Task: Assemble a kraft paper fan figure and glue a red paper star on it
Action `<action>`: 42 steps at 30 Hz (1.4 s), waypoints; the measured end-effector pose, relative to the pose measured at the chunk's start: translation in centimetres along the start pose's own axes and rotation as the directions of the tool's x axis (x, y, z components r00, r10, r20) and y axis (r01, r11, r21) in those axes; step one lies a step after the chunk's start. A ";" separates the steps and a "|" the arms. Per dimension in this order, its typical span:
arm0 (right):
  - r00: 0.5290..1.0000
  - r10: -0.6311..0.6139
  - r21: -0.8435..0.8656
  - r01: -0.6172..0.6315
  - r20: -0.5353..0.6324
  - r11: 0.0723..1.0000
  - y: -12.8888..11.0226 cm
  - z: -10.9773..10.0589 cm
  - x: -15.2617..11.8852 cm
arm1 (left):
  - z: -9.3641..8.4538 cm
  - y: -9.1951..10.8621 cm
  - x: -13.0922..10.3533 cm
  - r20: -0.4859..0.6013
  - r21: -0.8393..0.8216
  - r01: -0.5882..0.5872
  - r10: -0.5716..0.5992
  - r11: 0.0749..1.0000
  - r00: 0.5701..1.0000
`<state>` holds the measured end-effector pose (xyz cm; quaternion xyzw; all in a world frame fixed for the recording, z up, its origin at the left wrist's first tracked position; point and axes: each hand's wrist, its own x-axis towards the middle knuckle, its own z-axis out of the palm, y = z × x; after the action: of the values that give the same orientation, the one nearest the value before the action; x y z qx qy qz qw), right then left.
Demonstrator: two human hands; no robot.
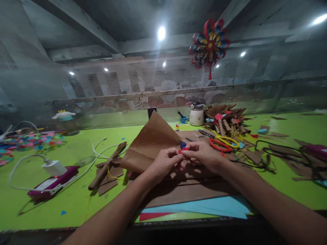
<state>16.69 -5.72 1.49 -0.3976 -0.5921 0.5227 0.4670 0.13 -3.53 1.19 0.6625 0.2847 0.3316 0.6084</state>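
Observation:
Both of my hands meet over brown paper at the middle of the table. My left hand (168,163) pinches a small piece of red paper (183,150) between thumb and fingers. From the other side my right hand (201,154) grips the same piece. Its exact shape is partly covered by my fingertips. Just behind it shows a small dark blue piece (183,144). A large creased sheet of brown paper (153,141) rises tilted behind my left hand. Below my wrists lie flat brown sheets (184,195), with light blue paper (204,207) and red paper (154,216) beneath.
Scissors with red handles (221,144) and yellow handles (227,141) lie right of my hands. Behind them is a heap of folded brown paper pieces (226,119). A purple power strip (55,183) with a white charger (54,168) and a rolled brown paper stick (107,166) lie left.

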 end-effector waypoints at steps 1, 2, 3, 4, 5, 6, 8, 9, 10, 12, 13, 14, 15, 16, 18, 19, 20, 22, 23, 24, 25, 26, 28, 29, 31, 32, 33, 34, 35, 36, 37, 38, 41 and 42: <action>1.000 0.002 0.004 -0.002 -0.005 1.000 0.0 0.1 0.0 | 0.1 0.0 0.0 -0.006 0.001 0.006 -0.006 1.000 1.000; 1.000 -0.002 0.006 0.002 -0.018 1.000 0.0 0.2 -0.1 | 0.1 0.0 0.0 -0.009 -0.004 0.011 -0.011 1.000 1.000; 0.999 -0.008 0.006 0.009 -0.037 1.000 0.1 0.3 -0.1 | 0.1 0.0 0.1 -0.012 -0.013 0.011 -0.011 1.000 1.000; 0.998 -0.017 0.004 0.018 -0.058 1.000 0.1 0.4 0.0 | 0.2 0.0 0.1 -0.011 -0.026 0.009 -0.010 1.000 1.000; 0.996 -0.028 0.003 0.029 -0.080 1.000 0.2 0.5 0.0 | 0.2 0.0 0.1 -0.012 -0.037 0.006 -0.006 0.999 1.000; 0.995 -0.039 0.003 0.039 -0.095 0.999 0.3 0.6 0.1 | 0.2 0.0 0.1 -0.013 -0.047 0.003 -0.003 0.999 1.000; 0.994 -0.060 0.006 0.060 -0.088 0.998 0.4 0.4 0.2 | 0.1 0.0 0.1 -0.016 -0.058 -0.009 0.008 0.998 1.000; 0.995 -0.071 0.008 0.072 -0.064 0.997 0.4 0.2 0.2 | 0.0 0.1 0.0 -0.013 -0.062 -0.016 0.015 0.998 1.000; 0.996 -0.085 0.009 0.085 -0.033 0.996 0.4 0.0 0.2 | -0.1 0.1 -0.1 -0.002 -0.062 -0.023 0.023 0.998 1.000; 0.993 -0.111 -0.011 0.112 0.031 0.994 0.1 -0.4 0.1 | -0.3 0.2 -0.3 0.039 -0.048 -0.030 0.032 0.998 0.999; 0.991 -0.122 -0.029 0.123 0.054 0.992 -0.1 -0.6 0.0 | -0.4 0.3 -0.3 0.061 -0.033 -0.024 0.026 0.999 0.998; 0.990 -0.123 -0.052 0.127 0.072 0.991 -0.3 -0.8 -0.1 | -0.4 0.3 -0.4 0.080 -0.014 -0.011 0.012 1.000 0.997; 0.990 -0.115 -0.073 0.122 0.086 0.990 -0.5 -0.9 -0.2 | -0.4 0.3 -0.5 0.093 0.008 0.007 -0.007 1.000 0.996; 0.990 -0.103 -0.087 0.112 0.102 0.990 -0.6 -1.0 -0.3 | -0.4 0.4 -0.5 0.097 0.029 0.024 -0.026 0.999 0.995; 0.990 -0.073 -0.086 0.084 0.124 0.993 -0.8 -1.1 -0.4 | -0.3 0.4 -0.4 0.069 0.078 0.038 -0.043 0.996 0.997; 0.989 -0.061 -0.078 0.072 0.132 0.994 -0.8 -1.2 -0.4 | -0.2 0.5 -0.3 0.044 0.098 0.029 -0.033 0.995 0.998; 0.989 -0.055 -0.069 0.065 0.139 0.996 -0.8 -1.2 -0.4 | -0.1 0.5 -0.3 0.013 0.109 0.007 -0.008 0.994 1.000; 0.988 -0.058 -0.051 0.066 0.144 0.996 -0.7 -1.2 -0.4 | 0.0 0.6 -0.1 -0.037 0.111 -0.058 0.063 0.992 0.997; 0.988 -0.063 -0.044 0.069 0.140 0.997 -0.6 -1.1 -0.4 | 0.0 0.6 0.0 -0.050 0.101 -0.089 0.094 0.991 0.994; 0.989 -0.072 -0.035 0.077 0.130 0.996 -0.6 -1.1 -0.3 | 0.0 0.6 0.0 -0.056 0.083 -0.111 0.116 0.990 0.992; 0.990 -0.087 -0.025 0.090 0.112 0.996 -0.5 -1.0 -0.3 | 0.0 0.5 0.1 -0.056 0.059 -0.123 0.126 0.991 0.991; 0.991 -0.104 -0.017 0.106 0.089 0.994 -0.5 -0.9 -0.2 | -0.1 0.4 0.1 -0.049 0.027 -0.122 0.124 0.992 0.991; 0.989 -0.144 -0.016 0.145 0.044 0.989 -0.4 -0.7 -0.2 | -0.1 0.1 0.1 -0.028 -0.063 -0.101 0.099 0.993 0.995; 0.986 -0.167 -0.021 0.168 0.025 0.986 -0.3 -0.6 -0.2 | -0.2 0.0 0.1 -0.016 -0.110 -0.088 0.086 0.990 0.996; 0.978 -0.207 -0.040 0.207 0.003 0.977 -0.3 -0.3 -0.1 | -0.3 -0.3 0.2 0.007 -0.192 -0.071 0.073 0.979 0.997; 0.975 -0.224 -0.049 0.223 -0.003 0.973 -0.2 -0.3 -0.1 | -0.3 -0.4 0.2 0.015 -0.222 -0.067 0.072 0.973 0.997; 0.971 -0.238 -0.057 0.237 -0.008 0.970 -0.2 -0.2 -0.1 | -0.4 -0.5 0.2 0.021 -0.247 -0.063 0.070 0.967 0.997; 0.969 -0.247 -0.065 0.246 -0.009 0.967 -0.2 -0.1 -0.1 | -0.4 -0.5 0.2 0.028 -0.267 -0.058 0.068 0.962 0.997; 0.967 -0.254 -0.072 0.253 -0.007 0.965 -0.2 -0.1 -0.1 | -0.5 -0.4 0.2 0.033 -0.282 -0.053 0.065 0.958 0.997; 0.966 -0.259 -0.079 0.258 -0.005 0.963 -0.2 0.0 -0.2 | -0.5 -0.4 0.2 0.038 -0.292 -0.043 0.057 0.955 0.998; 0.965 -0.264 -0.087 0.263 -0.003 0.961 -0.2 0.1 -0.2 | -0.6 -0.3 0.2 0.042 -0.298 -0.032 0.047 0.954 0.998; 0.963 -0.269 -0.098 0.268 -0.002 0.958 -0.3 0.1 -0.2 | -0.6 -0.1 0.1 0.047 -0.303 -0.021 0.037 0.953 0.998; 0.956 -0.293 -0.154 0.287 -0.017 0.946 -0.4 0.3 -0.4 | -0.8 0.2 0.1 0.060 -0.321 0.012 0.007 0.947 0.998; 0.953 -0.301 -0.173 0.293 -0.023 0.940 -0.4 0.3 -0.4 | -0.9 0.3 0.0 0.065 -0.331 0.019 0.003 0.943 0.998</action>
<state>16.49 -6.26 1.79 -0.3544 -0.6755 0.3848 0.5196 -0.55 -2.97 1.50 0.5599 0.2078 0.3509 0.7213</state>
